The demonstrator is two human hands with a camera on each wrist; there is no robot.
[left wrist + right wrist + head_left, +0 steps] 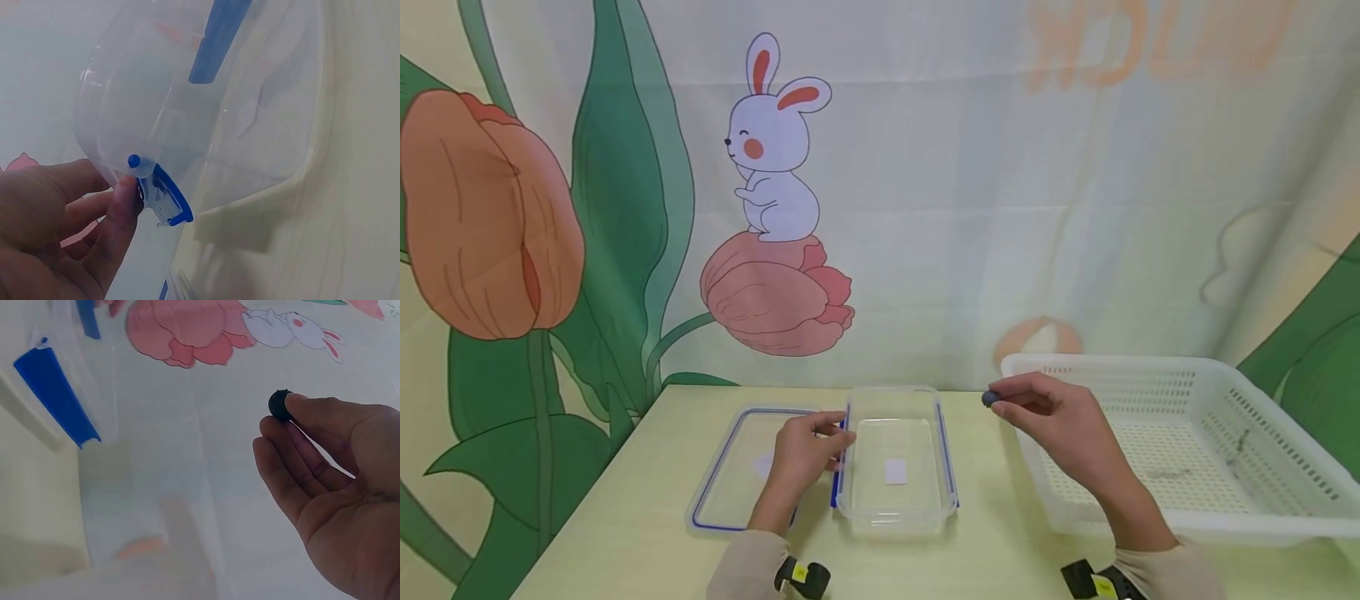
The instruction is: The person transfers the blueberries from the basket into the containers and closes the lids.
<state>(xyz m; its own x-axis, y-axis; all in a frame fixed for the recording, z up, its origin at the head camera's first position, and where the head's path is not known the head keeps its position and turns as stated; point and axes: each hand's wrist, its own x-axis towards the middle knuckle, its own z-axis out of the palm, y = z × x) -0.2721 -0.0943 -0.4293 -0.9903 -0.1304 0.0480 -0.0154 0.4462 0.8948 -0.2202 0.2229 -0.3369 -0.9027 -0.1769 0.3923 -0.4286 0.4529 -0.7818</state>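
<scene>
A dark blueberry is pinched between the thumb and fingertips of my right hand, held up left of the white basket. In the right wrist view the blueberry shows its small crown. My left hand grips the left rim of a clear plastic food container, which stands lidless on the table. The left wrist view shows the thumb at the rim beside a blue latch, which hangs down. A white label shows through the container's base.
A clear lid with a blue seal lies left of the container, partly behind my left hand. To the right stands a white perforated basket with a few small dark bits in it. Behind the table hangs a printed curtain.
</scene>
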